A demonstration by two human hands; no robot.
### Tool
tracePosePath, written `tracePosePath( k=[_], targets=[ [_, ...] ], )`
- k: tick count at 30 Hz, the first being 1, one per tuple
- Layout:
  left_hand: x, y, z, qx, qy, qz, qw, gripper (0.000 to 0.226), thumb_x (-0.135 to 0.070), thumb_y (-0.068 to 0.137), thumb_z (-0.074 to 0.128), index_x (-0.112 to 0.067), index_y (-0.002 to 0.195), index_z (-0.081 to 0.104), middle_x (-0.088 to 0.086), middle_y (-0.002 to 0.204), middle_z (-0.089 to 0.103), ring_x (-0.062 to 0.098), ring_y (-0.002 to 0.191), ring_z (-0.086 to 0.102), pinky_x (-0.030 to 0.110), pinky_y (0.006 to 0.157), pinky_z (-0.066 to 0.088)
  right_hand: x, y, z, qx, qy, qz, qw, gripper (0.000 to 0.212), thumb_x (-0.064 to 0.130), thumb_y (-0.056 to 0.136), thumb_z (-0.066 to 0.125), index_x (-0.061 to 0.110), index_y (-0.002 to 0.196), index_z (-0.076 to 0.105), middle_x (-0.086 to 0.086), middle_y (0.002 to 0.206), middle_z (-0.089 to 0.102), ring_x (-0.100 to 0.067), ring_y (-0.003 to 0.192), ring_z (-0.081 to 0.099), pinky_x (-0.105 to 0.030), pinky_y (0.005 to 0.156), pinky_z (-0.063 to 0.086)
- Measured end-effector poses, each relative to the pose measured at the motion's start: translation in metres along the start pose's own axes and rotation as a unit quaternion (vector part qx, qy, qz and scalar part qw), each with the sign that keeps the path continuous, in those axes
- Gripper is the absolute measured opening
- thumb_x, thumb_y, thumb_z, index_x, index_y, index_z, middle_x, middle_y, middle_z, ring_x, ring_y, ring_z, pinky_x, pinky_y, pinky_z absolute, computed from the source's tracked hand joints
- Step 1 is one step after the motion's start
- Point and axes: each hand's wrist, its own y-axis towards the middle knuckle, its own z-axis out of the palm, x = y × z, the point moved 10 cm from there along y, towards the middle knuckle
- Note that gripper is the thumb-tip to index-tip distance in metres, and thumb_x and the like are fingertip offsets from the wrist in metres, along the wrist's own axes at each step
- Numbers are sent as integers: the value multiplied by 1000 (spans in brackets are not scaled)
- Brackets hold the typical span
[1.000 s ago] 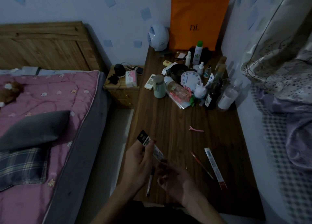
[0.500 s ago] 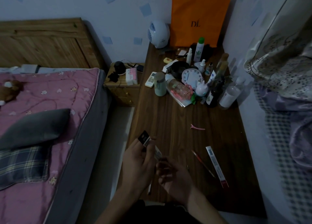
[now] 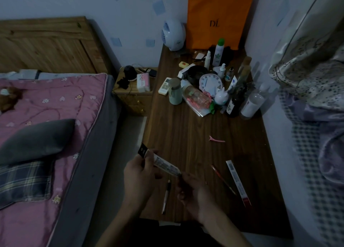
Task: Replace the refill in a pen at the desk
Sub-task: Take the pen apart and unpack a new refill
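refill packet [image 3: 163, 163] held low centre of frame, slanting from upper left down to lower right. left hand [image 3: 138, 174] pinched on its upper-left end below the black header, right hand [image 3: 193, 189] gripping the lower-right tip. pen [image 3: 166, 196] lies loose on desk [image 3: 186, 131] just below packet, between the hands. second packet [image 3: 237, 181] and red refill [image 3: 222, 178] lie right of the hands. pink clip [image 3: 216, 139] further up.

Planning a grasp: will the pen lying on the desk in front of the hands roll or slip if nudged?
The pen looks thin and round, so it probably rolls when pushed sideways. It lies flat on the smooth desk, so it may also slide. Likely light and stiff; a clip cannot be made out.
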Motion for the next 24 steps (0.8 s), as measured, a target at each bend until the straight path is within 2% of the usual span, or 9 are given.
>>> tracePosePath(
  k=[3, 6, 8, 14, 21, 24],
  targets=[
    [13, 6, -3, 3, -18, -36, 999, 30, -31, 98, 52, -19, 84, 76, -10, 88, 77, 16, 64, 74, 34, 54, 61, 6, -3, -8, -23, -38, -22, 999, 16, 10, 88, 65, 3, 101, 71, -5, 67, 71, -13, 54, 63, -24, 46, 44],
    [24, 8, -3, 7, -25, -63, 998, 28, -28, 97, 55, -17, 81, 76, -5, 90, 77, 14, 71, 75, 29, 53, 59, 14, -5, -11, -45, -53, -46, 997, 9, 6, 91, 63, 6, 90, 72, -5, 64, 66, -14, 54, 57, -24, 46, 39],
    [30, 7, -4, 2, -30, -80, 996, 27, -28, 96, 57, -16, 81, 75, -3, 86, 77, 15, 73, 74, 27, 51, 58, 18, -6, -13, -55, -67, -60, 994, 7, 7, 91, 63, 7, 92, 71, -4, 65, 65, -14, 55, 55, -25, 49, 36],
    [40, 1, 0, -7, -105, -127, 986, 32, -30, 96, 56, -8, 83, 74, 7, 79, 76, 23, 69, 74, 29, 50, 56, 25, -12, -18, -84, -88, -82, 989, 11, 9, 92, 63, 7, 98, 72, -3, 72, 69, -14, 62, 58, -25, 51, 40],
    [44, -5, 4, -10, -115, -131, 985, 32, -31, 95, 56, -7, 82, 72, 4, 78, 76, 24, 67, 74, 26, 49, 57, 29, -13, -23, -105, -111, -98, 983, 12, 13, 93, 62, 6, 96, 71, -4, 70, 64, -15, 63, 56, -27, 54, 40],
    [43, -2, 1, -6, -106, -130, 986, 29, -28, 96, 56, -7, 83, 72, 4, 81, 76, 23, 69, 75, 26, 51, 57, 27, -12, -21, -88, -100, -78, 988, 13, 13, 90, 65, 6, 99, 70, -5, 72, 65, -16, 62, 55, -28, 54, 36]
  ],
)
